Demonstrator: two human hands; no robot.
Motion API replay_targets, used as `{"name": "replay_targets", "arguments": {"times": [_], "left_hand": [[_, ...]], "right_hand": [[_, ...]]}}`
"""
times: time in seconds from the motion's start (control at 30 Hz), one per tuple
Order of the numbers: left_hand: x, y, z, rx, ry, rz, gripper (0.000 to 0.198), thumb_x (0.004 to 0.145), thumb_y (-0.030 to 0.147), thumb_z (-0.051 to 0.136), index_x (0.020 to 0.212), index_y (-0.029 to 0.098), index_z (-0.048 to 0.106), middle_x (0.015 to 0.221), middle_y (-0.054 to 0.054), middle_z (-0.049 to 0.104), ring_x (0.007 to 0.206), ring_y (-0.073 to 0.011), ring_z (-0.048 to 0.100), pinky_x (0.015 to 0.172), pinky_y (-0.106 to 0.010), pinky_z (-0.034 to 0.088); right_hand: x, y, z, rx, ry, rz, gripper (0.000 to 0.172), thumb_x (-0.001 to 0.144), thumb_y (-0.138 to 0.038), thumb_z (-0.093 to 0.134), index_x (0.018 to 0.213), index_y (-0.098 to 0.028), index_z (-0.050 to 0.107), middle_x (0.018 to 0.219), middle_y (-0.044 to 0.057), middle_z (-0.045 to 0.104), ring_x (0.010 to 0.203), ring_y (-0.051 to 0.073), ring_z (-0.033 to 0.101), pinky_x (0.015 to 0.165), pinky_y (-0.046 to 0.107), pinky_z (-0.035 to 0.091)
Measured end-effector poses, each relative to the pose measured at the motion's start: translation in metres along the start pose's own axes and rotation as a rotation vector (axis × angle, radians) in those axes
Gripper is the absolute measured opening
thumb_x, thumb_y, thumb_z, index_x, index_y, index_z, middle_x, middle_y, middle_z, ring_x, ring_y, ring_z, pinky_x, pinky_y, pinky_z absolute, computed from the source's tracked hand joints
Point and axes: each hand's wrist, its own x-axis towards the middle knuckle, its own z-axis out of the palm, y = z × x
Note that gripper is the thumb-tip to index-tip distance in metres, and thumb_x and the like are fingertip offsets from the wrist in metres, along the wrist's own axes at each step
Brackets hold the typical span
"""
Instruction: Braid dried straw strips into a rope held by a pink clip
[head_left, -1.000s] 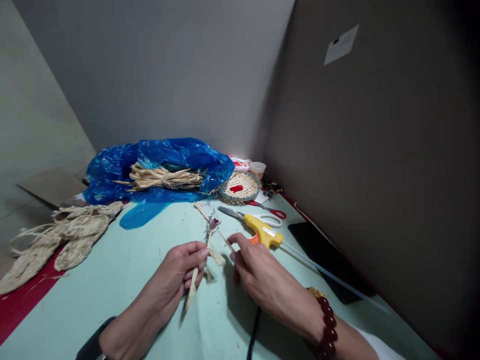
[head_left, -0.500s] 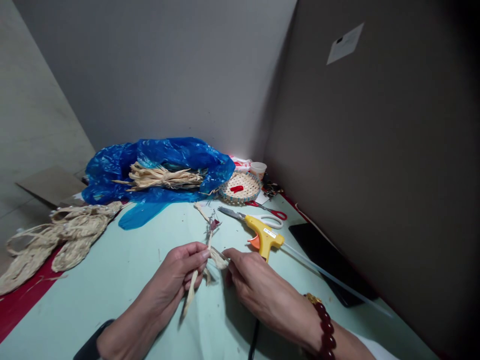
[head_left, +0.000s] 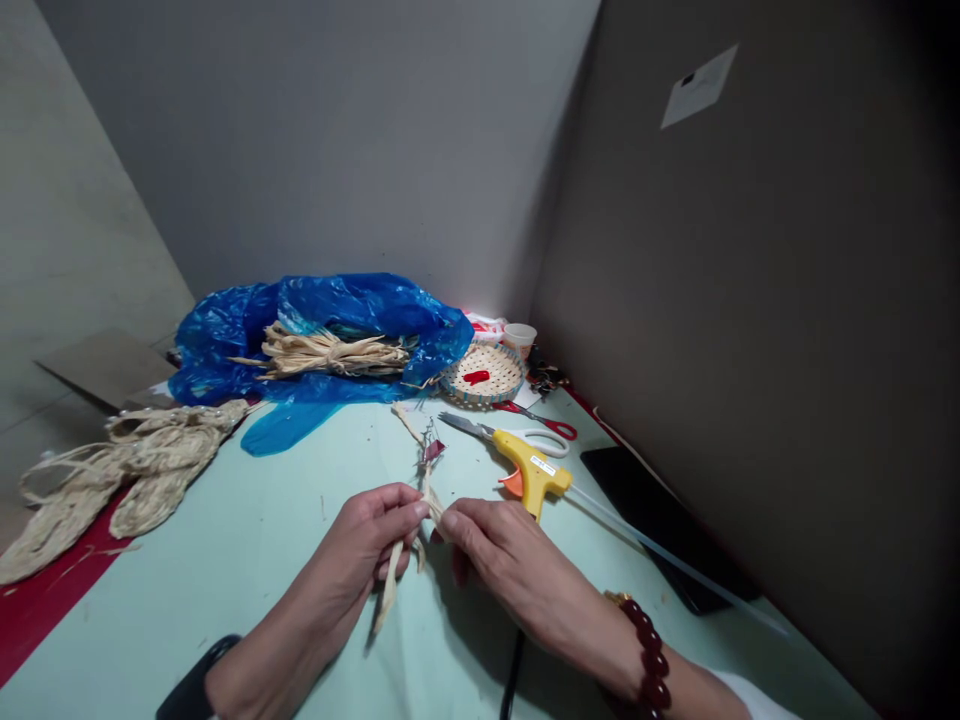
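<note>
My left hand (head_left: 381, 535) pinches a short length of pale dried plant strips (head_left: 388, 595) that look like corn husk, thumb against forefinger. Loose ends hang below its fingers. From the pinch the pale length runs up the table to a small dark red piece with thin wires (head_left: 433, 450). My right hand (head_left: 495, 545) is closed on a strand of the same strips just right of the left fingertips. A yellow glue gun (head_left: 534, 470) lies beyond my right hand, close to white-handled scissors (head_left: 551, 442).
A blue plastic bag (head_left: 367, 295) holds a bundle of dried strips (head_left: 322, 352) at the back. A round woven basket (head_left: 457, 385) holds a red item. Red-handled scissors (head_left: 559, 429) lie near it. Woven soles (head_left: 165, 480) lie left; a black flat device (head_left: 652, 520) lies right.
My right hand has drawn in toward the left fingertips, and the strand that was fanned out between them is now gathered in its fingers. The left hand keeps its pinch.
</note>
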Motion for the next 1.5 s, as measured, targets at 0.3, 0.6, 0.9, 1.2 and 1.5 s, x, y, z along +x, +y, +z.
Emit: {"name": "replay_targets", "arguments": {"times": [0.3, 0.6, 0.9, 1.2, 1.5], "left_hand": [[-0.001, -0.004, -0.001, 0.022, 0.035, 0.014, 0.014, 0.073, 0.028, 0.068, 0.074, 0.015, 0.063, 0.059, 0.005, 0.048, 0.045, -0.0041, 0.031, 0.044, -0.017, 0.024], [-0.001, -0.005, -0.001, 0.020, 0.017, 0.009, 0.012, 0.075, 0.026, 0.066, 0.081, 0.016, 0.066, 0.068, 0.001, 0.056, 0.050, -0.0061, 0.041, 0.047, -0.017, 0.031], [-0.002, 0.000, -0.001, 0.028, 0.016, -0.007, 0.018, 0.073, 0.031, 0.072, 0.082, 0.016, 0.068, 0.071, 0.002, 0.058, 0.052, -0.0058, 0.043, 0.050, -0.016, 0.035], [-0.002, 0.002, -0.001, 0.018, 0.023, -0.005, 0.018, 0.070, 0.027, 0.076, 0.082, 0.015, 0.069, 0.069, 0.002, 0.057, 0.054, -0.0053, 0.045, 0.051, -0.014, 0.037], [-0.001, 0.002, -0.002, 0.037, 0.033, -0.022, 0.022, 0.064, 0.028, 0.080, 0.077, 0.014, 0.069, 0.061, 0.004, 0.056, 0.048, -0.0045, 0.044, 0.046, -0.014, 0.034]], "right_hand": [[-0.007, -0.007, 0.004, -0.056, 0.183, 0.006, 0.030, 0.099, -0.033, 0.035, 0.074, -0.021, 0.046, 0.059, -0.003, 0.056, 0.057, 0.013, 0.050, 0.059, 0.026, 0.034], [-0.006, -0.005, 0.015, -0.234, 0.149, 0.086, 0.013, 0.094, -0.021, 0.038, 0.083, -0.019, 0.044, 0.067, 0.001, 0.053, 0.058, 0.015, 0.045, 0.055, 0.026, 0.031], [-0.009, -0.007, 0.007, -0.278, 0.143, 0.057, 0.011, 0.093, -0.019, 0.037, 0.084, -0.020, 0.041, 0.070, 0.003, 0.052, 0.064, 0.018, 0.047, 0.059, 0.028, 0.035], [-0.011, -0.004, 0.008, -0.306, 0.148, 0.039, 0.011, 0.092, -0.019, 0.038, 0.082, -0.020, 0.039, 0.070, 0.003, 0.053, 0.063, 0.017, 0.047, 0.060, 0.029, 0.035], [-0.011, -0.005, 0.009, -0.309, 0.153, 0.073, 0.012, 0.092, -0.020, 0.039, 0.081, -0.020, 0.040, 0.071, 0.004, 0.051, 0.067, 0.018, 0.048, 0.060, 0.029, 0.034]]}}
